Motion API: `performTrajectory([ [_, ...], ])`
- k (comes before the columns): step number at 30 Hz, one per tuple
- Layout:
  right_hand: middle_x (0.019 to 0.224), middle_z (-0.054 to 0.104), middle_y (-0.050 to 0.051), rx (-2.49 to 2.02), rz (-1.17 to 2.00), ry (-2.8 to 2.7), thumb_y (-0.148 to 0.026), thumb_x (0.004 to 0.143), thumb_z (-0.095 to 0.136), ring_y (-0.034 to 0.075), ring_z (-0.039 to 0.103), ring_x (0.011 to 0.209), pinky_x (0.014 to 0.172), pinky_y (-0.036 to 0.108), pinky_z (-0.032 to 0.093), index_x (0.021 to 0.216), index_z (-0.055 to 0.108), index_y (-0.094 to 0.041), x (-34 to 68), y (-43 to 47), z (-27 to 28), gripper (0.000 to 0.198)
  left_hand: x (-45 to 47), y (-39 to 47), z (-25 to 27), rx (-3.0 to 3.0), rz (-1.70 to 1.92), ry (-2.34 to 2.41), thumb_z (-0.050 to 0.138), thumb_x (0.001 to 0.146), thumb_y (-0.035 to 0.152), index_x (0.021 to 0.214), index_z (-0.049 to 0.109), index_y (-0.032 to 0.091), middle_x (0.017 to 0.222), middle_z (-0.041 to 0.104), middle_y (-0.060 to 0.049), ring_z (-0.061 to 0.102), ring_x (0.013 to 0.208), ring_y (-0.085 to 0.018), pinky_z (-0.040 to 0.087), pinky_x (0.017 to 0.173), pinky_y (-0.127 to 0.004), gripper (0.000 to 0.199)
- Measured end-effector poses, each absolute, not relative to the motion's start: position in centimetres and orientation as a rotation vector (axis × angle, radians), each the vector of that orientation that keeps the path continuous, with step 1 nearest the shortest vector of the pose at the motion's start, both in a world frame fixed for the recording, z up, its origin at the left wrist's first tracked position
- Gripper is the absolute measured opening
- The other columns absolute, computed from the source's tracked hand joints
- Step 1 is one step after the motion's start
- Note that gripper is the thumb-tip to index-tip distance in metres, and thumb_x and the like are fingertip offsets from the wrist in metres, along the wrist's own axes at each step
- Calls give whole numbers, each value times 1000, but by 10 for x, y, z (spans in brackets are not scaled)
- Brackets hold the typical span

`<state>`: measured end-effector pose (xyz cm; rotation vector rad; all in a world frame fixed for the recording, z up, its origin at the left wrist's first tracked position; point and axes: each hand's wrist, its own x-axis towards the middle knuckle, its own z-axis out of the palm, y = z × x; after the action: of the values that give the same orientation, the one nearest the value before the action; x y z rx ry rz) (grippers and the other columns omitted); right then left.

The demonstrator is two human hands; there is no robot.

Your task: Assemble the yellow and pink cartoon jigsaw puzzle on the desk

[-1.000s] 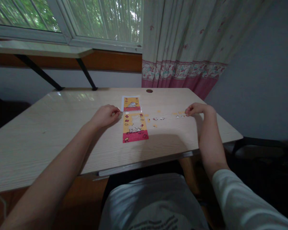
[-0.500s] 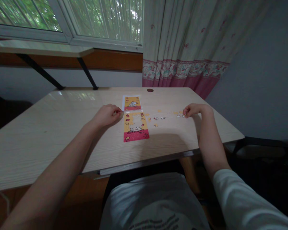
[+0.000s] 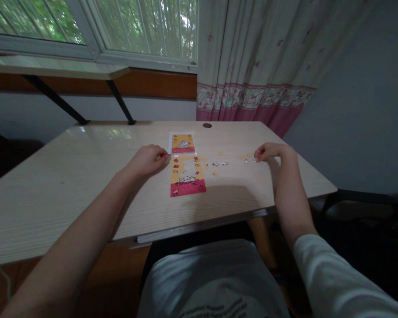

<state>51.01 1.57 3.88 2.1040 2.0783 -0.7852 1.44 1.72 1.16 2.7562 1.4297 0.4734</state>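
Note:
A partly assembled jigsaw puzzle (image 3: pixel 188 187), yellow above and red below, lies on the desk with a bare gap in its upper middle. Just beyond it is a reference picture (image 3: pixel 182 141) of a white cartoon animal on yellow and red. My left hand (image 3: pixel 149 159) rests by the left side of both, fingers curled together; whether anything is in them is hidden. Over at the right, my right hand (image 3: pixel 267 151) has its fingertips pinched down at small loose puzzle pieces (image 3: pixel 246 161). What lies under those fingertips is too small to make out. More loose pieces (image 3: pixel 224 163) lie between.
The pale wooden desk (image 3: pixel 86 190) has a round cable hole (image 3: pixel 207 125) near its back edge. A raised shelf (image 3: pixel 59 68) on black supports stands at the back left. Behind the desk hangs a curtain (image 3: pixel 252 66) beside a window (image 3: pixel 146 31).
My right hand has shifted very slightly to the right at the loose pieces. The left hand and the puzzle have stayed in place.

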Motion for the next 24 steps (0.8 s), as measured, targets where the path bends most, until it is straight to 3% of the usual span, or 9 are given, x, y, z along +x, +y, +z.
performTrajectory([
  [8, 70, 66, 2, 2165, -626, 2219, -32, 66, 75, 14, 56, 66, 62, 26, 41, 100, 77, -14, 498, 23, 36, 38, 13, 20, 10, 2749, 499, 1432, 49, 86, 34, 92, 77, 16, 85, 73, -14, 64, 79, -26, 48, 75, -38, 34],
  [16, 66, 64, 0, 2151, -758, 2243, -27, 62, 75, 12, 55, 62, 60, 25, 41, 79, 72, -15, 492, 28, 29, 21, 13, 20, 8, 2750, 493, 1414, 47, 87, 35, 92, 77, 15, 85, 73, -15, 64, 79, -27, 48, 75, -39, 36],
  [24, 64, 62, 0, 2183, -845, 2275, -27, 60, 78, 13, 55, 61, 61, 26, 42, 73, 66, -16, 485, 21, 33, 21, 17, 15, 12, 2701, 519, 1408, 49, 86, 36, 91, 77, 15, 84, 72, -14, 63, 79, -27, 48, 75, -39, 35],
])
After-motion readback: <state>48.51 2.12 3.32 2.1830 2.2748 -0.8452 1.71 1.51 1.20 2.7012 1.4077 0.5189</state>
